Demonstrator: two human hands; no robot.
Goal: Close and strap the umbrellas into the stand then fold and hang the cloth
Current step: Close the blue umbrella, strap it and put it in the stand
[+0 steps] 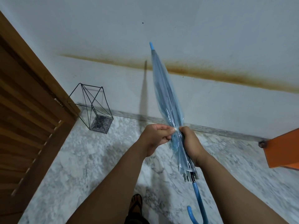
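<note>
**Head view: closed umbrella held in both hands, wire stand by the door**

Head camera shows your wire stand (93,109) on the marble floor (80,159), close to the wall (210,38) and just beside the slatted wooden door (29,118). It is a thin black frame of straight rods meeting in triangles, with a small square base; no umbrella is in it, and its base shows dark speckles I cannot identify.

You hold the umbrella (168,94) in front of you, well apart from the stand, tilted with its blue tip toward the wall and its blue hooked handle down by your foot (136,202). Its canopy is clear, glossy, blue-tinted plastic, folded into a long narrow bundle — crinkled where it gathers.

Your right hand (191,143) wraps its fingers around the bundled canopy. Your left hand (155,136) pinches a small pale tab at the bundle's side between thumb and fingers — whether it is the strap, I cannot tell.

A rusty brown streak crosses the white wall. An orange panel (284,147) juts in at the right.
</note>
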